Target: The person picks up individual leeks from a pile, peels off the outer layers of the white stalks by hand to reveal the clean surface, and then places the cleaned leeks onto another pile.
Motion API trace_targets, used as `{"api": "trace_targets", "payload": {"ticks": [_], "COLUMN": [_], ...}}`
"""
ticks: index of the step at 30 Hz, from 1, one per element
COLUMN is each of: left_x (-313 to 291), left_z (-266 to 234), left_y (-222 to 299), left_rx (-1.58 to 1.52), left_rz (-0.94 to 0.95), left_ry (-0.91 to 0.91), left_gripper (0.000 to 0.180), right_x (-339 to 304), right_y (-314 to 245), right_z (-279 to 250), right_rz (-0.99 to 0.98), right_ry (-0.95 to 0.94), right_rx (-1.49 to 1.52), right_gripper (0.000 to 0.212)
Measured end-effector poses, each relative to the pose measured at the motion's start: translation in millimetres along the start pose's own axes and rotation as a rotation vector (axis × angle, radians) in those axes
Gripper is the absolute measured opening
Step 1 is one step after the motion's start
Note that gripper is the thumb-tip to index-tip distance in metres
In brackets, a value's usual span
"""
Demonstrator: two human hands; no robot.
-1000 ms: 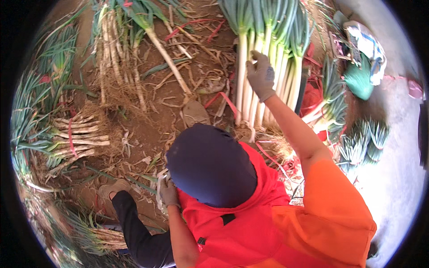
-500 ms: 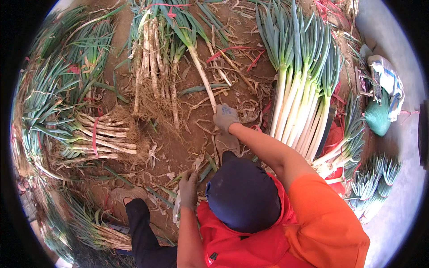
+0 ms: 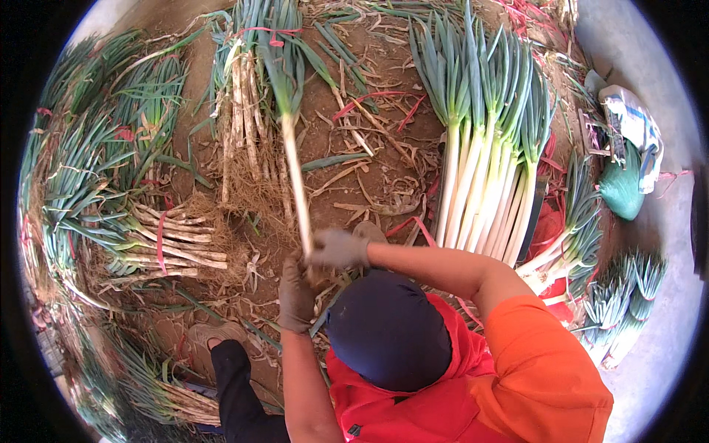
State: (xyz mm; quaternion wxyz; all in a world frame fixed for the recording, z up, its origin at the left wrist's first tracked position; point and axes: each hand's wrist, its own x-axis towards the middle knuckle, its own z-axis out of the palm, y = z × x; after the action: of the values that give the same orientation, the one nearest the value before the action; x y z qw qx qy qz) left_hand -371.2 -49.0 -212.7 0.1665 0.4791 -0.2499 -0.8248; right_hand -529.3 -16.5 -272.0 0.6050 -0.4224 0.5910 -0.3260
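Note:
My hands, both in grey gloves, meet in front of my dark cap at the root end of one long green onion (image 3: pixel 295 173). Its pale stalk slants up and away to broad green leaves over the bundle behind. My right hand (image 3: pixel 337 249) has its fingers closed round the stalk's lower end. Just below and left, my left hand (image 3: pixel 295 299) is closed at the same root end; its fingertips are partly hidden. Beyond lies an untrimmed green onion bundle (image 3: pixel 247 111) with dirty roots. To the right rests a row of clean white-stalked green onions (image 3: pixel 473 184).
A tied bundle (image 3: pixel 177 240) lies at left among more leafy bundles (image 3: pixel 148 96). Dry peelings and red ties (image 3: pixel 377 107) litter the brown ground. A green sack (image 3: pixel 622 183) and striped cloth (image 3: pixel 639 125) are at far right, with upright finished bundles (image 3: pixel 620 303) nearer.
My right hand has drawn the green onion back toward me and to the left, its leaves following. My left hand has moved up to meet its root end.

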Motion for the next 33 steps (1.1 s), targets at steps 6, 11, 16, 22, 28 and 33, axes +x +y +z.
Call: {"api": "trace_targets", "payload": {"ticks": [6, 11, 16, 22, 28, 33], "left_x": [-33, -122, -200, -228, -199, -163], "left_z": [-15, -19, 1, -17, -34, 16], "left_y": [21, 9, -13, -35, -23, 72], "left_rx": [0.545, 1.064, 1.467, 1.489, 1.054, 0.426], "left_rz": [-0.002, 0.393, 0.867, 0.916, 0.665, 0.622], "left_ry": [0.142, 0.280, 0.420, 0.678, 0.496, 0.125], "left_gripper": [0.029, 0.035, 0.042, 0.042, 0.026, 0.035], "right_x": [-7, -27, 11, -20, -42, -56], "right_y": [-13, -46, -73, -170, -240, -276], "right_z": [-1, -17, -25, -45, -30, -15], "right_rz": [-0.040, 0.029, -0.005, -0.059, -0.446, -0.520], "right_ry": [-0.269, 0.090, 0.246, 0.134, -0.126, -0.190], "right_rx": [-0.221, 0.469, 0.630, 1.086, 1.039, 0.994], "right_gripper": [0.042, 0.043, 0.042, 0.023, 0.030, 0.032]}}
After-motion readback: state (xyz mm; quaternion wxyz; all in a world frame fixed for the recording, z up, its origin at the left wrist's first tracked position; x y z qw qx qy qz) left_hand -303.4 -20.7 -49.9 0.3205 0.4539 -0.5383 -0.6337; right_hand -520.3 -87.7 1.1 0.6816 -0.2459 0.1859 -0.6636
